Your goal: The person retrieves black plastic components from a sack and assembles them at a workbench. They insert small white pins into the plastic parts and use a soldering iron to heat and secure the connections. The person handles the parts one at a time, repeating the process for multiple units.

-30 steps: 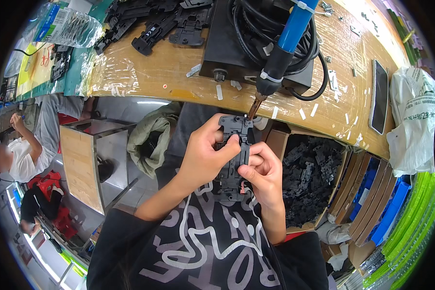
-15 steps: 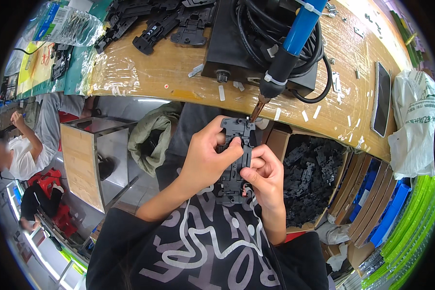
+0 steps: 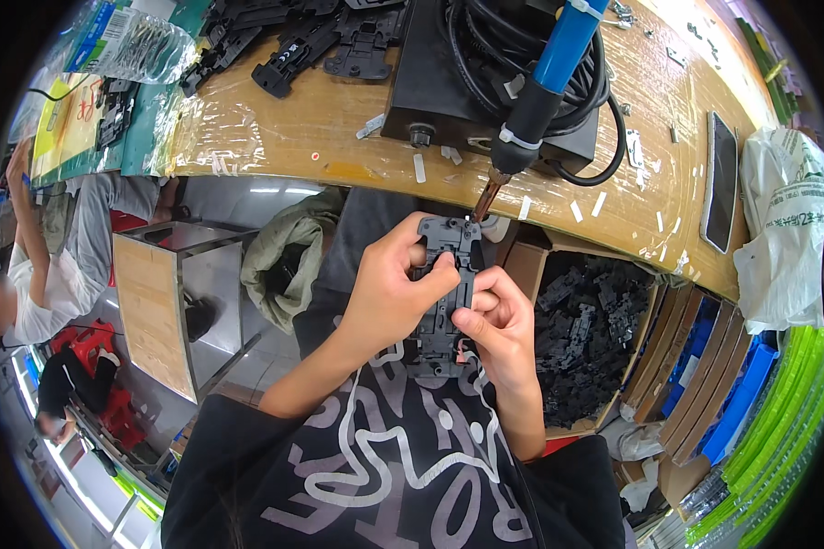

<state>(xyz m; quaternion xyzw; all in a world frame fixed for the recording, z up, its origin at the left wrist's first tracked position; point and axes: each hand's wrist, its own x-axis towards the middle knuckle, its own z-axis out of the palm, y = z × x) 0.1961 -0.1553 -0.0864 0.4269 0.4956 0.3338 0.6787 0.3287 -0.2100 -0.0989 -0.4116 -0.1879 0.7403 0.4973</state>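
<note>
Both my hands hold one long black plastic part [image 3: 441, 322] upright in front of my shirt. My left hand [image 3: 395, 285] is closed on its left edge, thumb lying across its face. On the right edge, the curled fingers and thumb of my right hand [image 3: 501, 331] pinch the part lower down. A blue-and-black stick-shaped tool [image 3: 526, 126], resembling a soldering iron, slants down from above. Its coppery tip [image 3: 487, 199] meets, or nearly meets, the part's upper right corner; actual contact I cannot tell. A small reddish piece shows near the part's lower end.
A black box [image 3: 430, 114] with coiled cable stands on the wooden table [image 3: 284, 137]. Similar black parts [image 3: 362, 46] lie at the back left. A carton of black parts [image 3: 586, 334] sits below right. A phone [image 3: 721, 183] lies at the table's right; a co-worker [image 3: 46, 274] sits far left.
The black part and both hands have shifted very slightly upward and left, with the grip unchanged. At far left, the co-worker's arms have risen.
</note>
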